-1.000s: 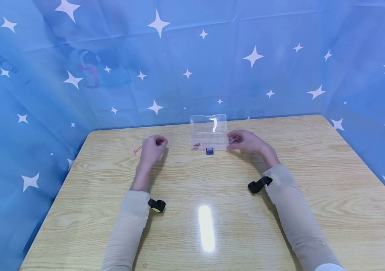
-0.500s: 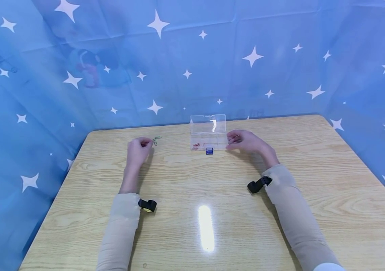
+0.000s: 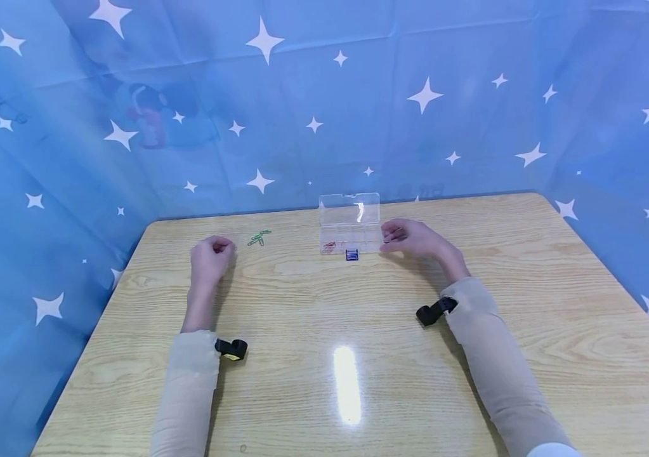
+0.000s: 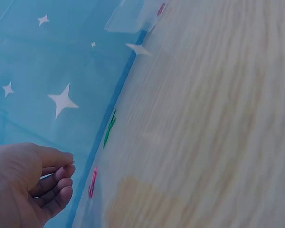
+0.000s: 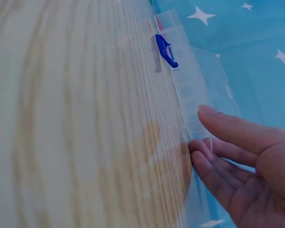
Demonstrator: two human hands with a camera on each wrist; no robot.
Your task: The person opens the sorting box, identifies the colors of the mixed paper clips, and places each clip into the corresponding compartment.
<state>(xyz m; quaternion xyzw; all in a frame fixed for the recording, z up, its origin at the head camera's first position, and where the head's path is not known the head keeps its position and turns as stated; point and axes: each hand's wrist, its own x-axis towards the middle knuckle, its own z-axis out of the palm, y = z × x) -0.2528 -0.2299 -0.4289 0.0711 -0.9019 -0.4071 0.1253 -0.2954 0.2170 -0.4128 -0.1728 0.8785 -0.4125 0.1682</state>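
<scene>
Tabletop (image 3: 290, 330), starry backdrop (image 3: 295, 152), left hand (image 3: 209, 260) loose, right hand (image 3: 415, 238) apparently around edge of box (image 3: 364, 235).

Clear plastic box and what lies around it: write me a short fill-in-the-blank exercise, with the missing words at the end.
1. In the head view, the green paper clips lie on the table to the ____ of the clear plastic box.
2. The latch at the front of the clear plastic box is coloured ____.
3. The lid is not shut but ____.
4. The hand at the clear plastic box is the person's ____ one.

Missing words: left; blue; open; right.
</scene>
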